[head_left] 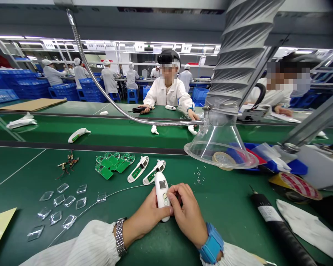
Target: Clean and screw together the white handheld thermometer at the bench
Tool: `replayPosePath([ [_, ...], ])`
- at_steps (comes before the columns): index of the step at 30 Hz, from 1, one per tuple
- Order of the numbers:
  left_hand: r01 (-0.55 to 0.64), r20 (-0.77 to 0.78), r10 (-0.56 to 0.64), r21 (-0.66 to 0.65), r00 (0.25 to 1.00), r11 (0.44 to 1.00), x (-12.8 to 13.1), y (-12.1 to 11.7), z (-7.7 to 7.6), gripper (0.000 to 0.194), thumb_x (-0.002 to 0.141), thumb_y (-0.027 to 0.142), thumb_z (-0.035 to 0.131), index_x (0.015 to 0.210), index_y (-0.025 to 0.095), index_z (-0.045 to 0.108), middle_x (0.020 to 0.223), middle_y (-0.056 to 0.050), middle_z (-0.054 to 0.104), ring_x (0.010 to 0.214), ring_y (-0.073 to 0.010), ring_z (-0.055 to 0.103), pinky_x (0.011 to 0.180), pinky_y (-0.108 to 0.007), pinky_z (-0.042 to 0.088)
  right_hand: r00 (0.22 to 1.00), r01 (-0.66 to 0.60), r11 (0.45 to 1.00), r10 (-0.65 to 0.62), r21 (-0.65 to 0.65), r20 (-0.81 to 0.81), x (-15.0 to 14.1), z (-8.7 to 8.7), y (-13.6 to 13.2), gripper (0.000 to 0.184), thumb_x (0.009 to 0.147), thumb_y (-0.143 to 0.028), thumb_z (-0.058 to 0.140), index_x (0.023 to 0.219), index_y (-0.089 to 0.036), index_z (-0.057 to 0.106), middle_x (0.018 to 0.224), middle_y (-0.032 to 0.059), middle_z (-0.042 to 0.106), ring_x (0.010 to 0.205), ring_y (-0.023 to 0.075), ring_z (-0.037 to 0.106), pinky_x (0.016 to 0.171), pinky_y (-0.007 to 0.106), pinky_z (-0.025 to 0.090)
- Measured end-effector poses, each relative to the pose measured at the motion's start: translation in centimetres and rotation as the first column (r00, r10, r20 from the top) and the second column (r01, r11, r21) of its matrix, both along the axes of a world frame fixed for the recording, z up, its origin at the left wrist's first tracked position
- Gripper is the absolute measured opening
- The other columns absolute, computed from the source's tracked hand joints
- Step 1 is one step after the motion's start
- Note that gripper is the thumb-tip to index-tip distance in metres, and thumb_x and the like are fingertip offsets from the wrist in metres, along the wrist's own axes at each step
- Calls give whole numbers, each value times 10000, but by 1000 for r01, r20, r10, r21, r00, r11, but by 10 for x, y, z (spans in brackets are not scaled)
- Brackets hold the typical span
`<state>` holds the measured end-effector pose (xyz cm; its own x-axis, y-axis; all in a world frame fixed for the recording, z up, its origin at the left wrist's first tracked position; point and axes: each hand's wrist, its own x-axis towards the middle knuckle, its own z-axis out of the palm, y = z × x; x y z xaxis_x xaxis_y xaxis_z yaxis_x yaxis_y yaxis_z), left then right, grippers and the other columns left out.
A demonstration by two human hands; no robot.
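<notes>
A white handheld thermometer [161, 188] with a small grey screen and round buttons stands nearly upright in front of me. My left hand [148, 211] is wrapped round its lower left side, the thumb lying across the front. The fingers of my right hand [187, 208] are bent in a pinch against its right edge, beside the buttons; whether they hold some small part is hidden. Just behind it lie two open thermometer halves [138, 169] with green boards inside. Left of these is a cluster of green circuit boards [113, 163].
Clear plastic windows [69, 201] and small wired parts [68, 162] lie at left. Loose screws [199, 175] sit under a transparent extraction hood [221, 146]. An electric screwdriver [268, 214] lies at right. Across the green conveyor [113, 135], a co-worker [167, 90] sits.
</notes>
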<state>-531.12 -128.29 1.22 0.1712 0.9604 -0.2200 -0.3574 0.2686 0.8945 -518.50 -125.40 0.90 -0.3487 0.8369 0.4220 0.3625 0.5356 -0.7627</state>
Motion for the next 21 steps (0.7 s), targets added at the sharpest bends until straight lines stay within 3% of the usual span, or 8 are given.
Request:
replayPosePath([
  [4,9,3,-9,-12,1000,1000,-3,2,-2,484,566,248,765,952,169,483,866,-6,579,820,-157,523,731,-265,392,990,-137,983,133,-121,-40,4,4,-4,190,907,-254,379,745,-200,463,756,17,474,746,180,446,673,305,363],
  [7,-5,43,8,-59,999,998,-6,4,-2,433,550,212,774,865,159,482,785,8,568,750,-139,526,696,-264,401,954,-287,913,243,-291,-178,7,9,-6,213,901,-343,398,754,-203,460,750,8,449,726,169,438,667,296,372],
  [11,37,131,-28,-64,991,997,-10,5,0,404,590,184,759,882,149,481,746,10,570,700,-125,548,736,-308,437,874,-419,751,182,-509,-451,7,12,-3,295,833,-479,502,751,-205,431,702,-24,413,624,129,411,603,265,390],
  [13,59,141,-49,-64,989,996,-11,5,-1,392,611,170,747,906,139,490,758,-4,588,694,-129,569,749,-326,450,859,-420,716,117,-557,-498,6,12,0,328,796,-509,546,745,-206,430,666,-37,406,587,119,395,563,246,377],
  [18,42,148,-24,-113,989,993,-12,5,1,414,616,140,730,951,133,485,761,-19,620,664,-146,607,731,-345,477,886,-258,773,-49,-580,-460,7,9,7,323,762,-499,593,752,-191,496,651,-40,411,589,114,358,565,236,325],
  [21,34,172,-12,-126,985,991,-13,5,3,407,621,144,720,954,131,486,752,-23,625,643,-146,609,704,-335,485,882,-234,775,-85,-587,-464,9,8,9,318,762,-491,594,750,-185,510,661,-41,414,583,107,341,573,237,306],
])
